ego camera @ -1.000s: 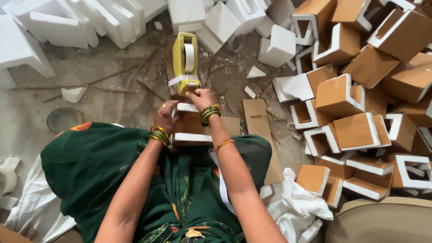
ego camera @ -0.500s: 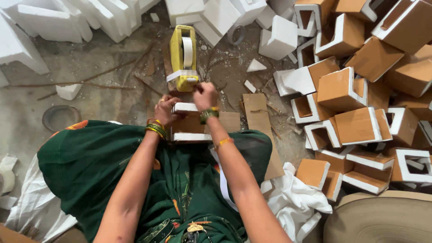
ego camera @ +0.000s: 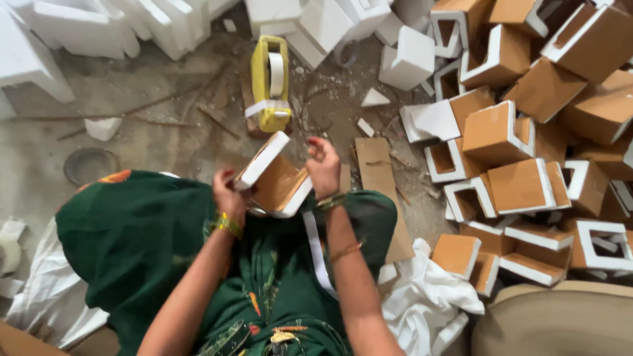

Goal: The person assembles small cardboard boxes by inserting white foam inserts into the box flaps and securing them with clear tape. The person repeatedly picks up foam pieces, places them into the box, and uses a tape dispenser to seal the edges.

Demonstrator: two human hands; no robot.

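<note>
The floor [ego camera: 151,125] is gray, dusty and full of scraps — a yellow tape holder [ego camera: 270,82] stands on it. The left hand [ego camera: 227,194] grips a foam corner piece [ego camera: 273,178] above the green lap [ego camera: 145,250]. The right hand [ego camera: 324,166] touches its edge, fingers curled. A pile of corner pieces [ego camera: 527,145] lies to the right.

Both hands [ego camera: 227,194] [ego camera: 324,166] raised (grip seemingly loose)
</note>
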